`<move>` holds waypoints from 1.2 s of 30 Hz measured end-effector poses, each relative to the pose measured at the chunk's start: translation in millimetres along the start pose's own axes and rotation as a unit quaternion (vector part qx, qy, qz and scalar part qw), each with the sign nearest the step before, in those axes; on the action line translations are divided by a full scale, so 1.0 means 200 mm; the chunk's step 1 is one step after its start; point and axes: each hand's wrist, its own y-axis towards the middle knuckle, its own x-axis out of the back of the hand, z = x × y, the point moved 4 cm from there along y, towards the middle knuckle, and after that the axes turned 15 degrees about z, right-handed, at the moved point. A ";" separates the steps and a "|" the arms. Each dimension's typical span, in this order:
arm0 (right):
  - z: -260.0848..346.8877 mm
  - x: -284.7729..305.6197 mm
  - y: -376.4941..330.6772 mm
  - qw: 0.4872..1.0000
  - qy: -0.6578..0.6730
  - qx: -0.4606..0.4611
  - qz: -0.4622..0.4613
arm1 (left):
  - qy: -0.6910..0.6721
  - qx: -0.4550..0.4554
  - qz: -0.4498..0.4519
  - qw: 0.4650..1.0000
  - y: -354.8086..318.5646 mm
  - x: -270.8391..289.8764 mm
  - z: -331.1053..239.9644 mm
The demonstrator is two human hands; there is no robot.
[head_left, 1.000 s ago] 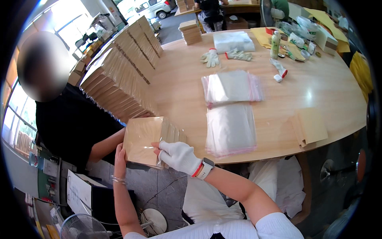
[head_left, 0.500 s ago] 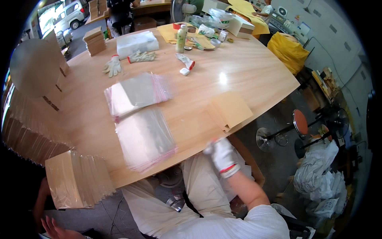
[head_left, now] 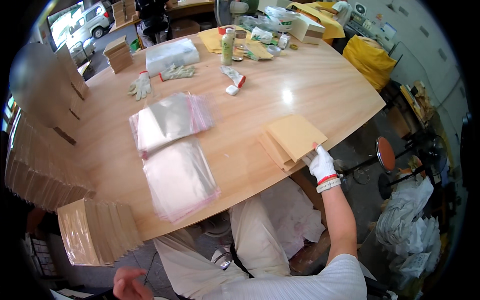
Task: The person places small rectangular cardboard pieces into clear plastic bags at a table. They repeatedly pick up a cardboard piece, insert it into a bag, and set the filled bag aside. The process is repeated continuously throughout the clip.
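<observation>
My right hand [head_left: 320, 162], in a white glove with a red cuff, grips the near right corner of the top brown card envelope [head_left: 296, 135]. That envelope is lifted a little off a small stack of the same [head_left: 274, 150] at the round wooden table's near right edge [head_left: 345, 120]. My bare left hand [head_left: 127, 282] hangs low below the table edge, fingers apart and holding nothing. It is nearest to a fanned stack of bagged brown cards [head_left: 95, 232] at the near left edge.
Two piles of clear plastic bags [head_left: 172, 120] [head_left: 180, 177] lie mid-table. Rows of brown cards [head_left: 35, 165] line the left edge. Loose gloves [head_left: 140, 85], a bottle [head_left: 227, 45] and a white pack [head_left: 170, 55] sit at the back. A red stool [head_left: 385, 152] stands to the right.
The view has swung from the left of the table to the right. My right hand left the fanned stack, reached the brown stack at the right and took hold of its top envelope.
</observation>
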 end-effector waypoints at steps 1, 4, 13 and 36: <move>0.02 -0.04 0.00 1.000 0.004 0.009 -0.019 | 0.001 -0.006 0.038 0.999 0.02 -0.05 0.00; 0.09 -0.03 0.00 0.976 -0.137 0.160 0.051 | 0.048 0.036 0.131 0.990 0.12 -0.23 0.07; -0.20 -0.77 -0.55 0.688 -0.610 0.244 0.308 | -0.183 0.207 0.112 0.955 0.35 -0.82 0.43; -0.68 -1.20 -0.46 0.592 -0.593 0.091 0.539 | -0.122 0.256 0.163 0.945 -0.09 -0.62 0.89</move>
